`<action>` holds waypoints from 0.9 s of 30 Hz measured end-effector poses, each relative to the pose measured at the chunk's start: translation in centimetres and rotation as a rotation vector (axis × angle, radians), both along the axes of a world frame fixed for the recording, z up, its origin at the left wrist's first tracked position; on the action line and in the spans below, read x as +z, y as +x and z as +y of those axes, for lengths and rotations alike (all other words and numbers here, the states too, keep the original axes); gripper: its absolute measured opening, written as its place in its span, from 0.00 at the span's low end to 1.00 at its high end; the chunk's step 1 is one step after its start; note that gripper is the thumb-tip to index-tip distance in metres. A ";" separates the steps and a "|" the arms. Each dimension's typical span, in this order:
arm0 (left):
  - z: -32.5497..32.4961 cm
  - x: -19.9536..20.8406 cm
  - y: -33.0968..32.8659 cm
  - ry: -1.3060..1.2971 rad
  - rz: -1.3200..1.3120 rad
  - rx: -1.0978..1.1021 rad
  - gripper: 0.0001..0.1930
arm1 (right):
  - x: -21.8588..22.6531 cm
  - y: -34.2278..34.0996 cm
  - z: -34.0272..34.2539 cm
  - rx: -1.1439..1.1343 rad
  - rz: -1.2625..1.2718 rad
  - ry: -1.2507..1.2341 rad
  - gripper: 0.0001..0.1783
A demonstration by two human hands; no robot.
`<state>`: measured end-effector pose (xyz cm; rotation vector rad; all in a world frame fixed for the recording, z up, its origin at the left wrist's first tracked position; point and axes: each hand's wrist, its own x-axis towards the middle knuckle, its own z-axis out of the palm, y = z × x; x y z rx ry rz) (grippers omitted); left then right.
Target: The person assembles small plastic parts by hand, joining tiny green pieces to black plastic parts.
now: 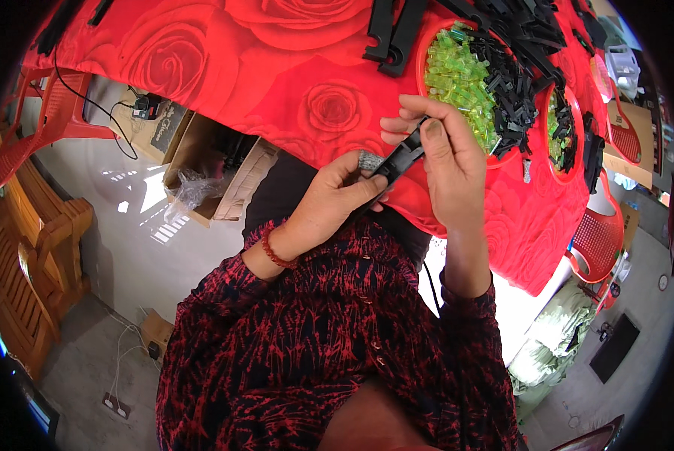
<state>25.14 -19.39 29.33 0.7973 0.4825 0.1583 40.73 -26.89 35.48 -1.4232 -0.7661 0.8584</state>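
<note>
A long, narrow black plastic part [403, 158] slants up to the right between my hands, above the front edge of the table. My left hand [329, 197] is closed around its lower stretch, thumb on top; a grey wrap covers one fingertip. At the upper end, the thumb of my right hand [461, 169] presses on the part, with the fingers bent behind it. Just beyond that hand, a red basin [421, 56] holds yellow-green translucent plastic pieces [457, 79] and small black pieces [513, 98]. The fingers hide some of the part's ends.
A red rose-patterned cloth [164, 60] covers the table. Long black parts [397, 34] lie at its far side, and a smaller red basin [577, 154] stands right. Below left are an open cardboard box [231, 188], a red chair [59, 113] and a wooden bench [21, 263].
</note>
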 end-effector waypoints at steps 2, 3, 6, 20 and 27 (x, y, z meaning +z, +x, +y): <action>0.6 0.7 0.0 -0.067 -0.007 -0.046 0.09 | -0.1 0.3 0.1 -0.010 0.063 0.008 0.20; 0.7 0.9 0.0 -0.069 0.046 -0.124 0.09 | 0.1 0.3 0.1 -0.060 0.100 0.003 0.18; 1.0 1.9 0.2 -0.059 0.121 -0.183 0.09 | -0.2 0.5 -0.2 -0.158 -0.272 -0.019 0.15; -0.4 0.5 1.1 0.443 0.226 -0.003 0.08 | 0.6 -1.5 -1.9 0.116 -1.255 -0.324 0.07; -0.4 0.4 1.1 0.259 0.230 -0.077 0.08 | -0.2 -1.3 -1.9 0.096 -1.141 -0.297 0.06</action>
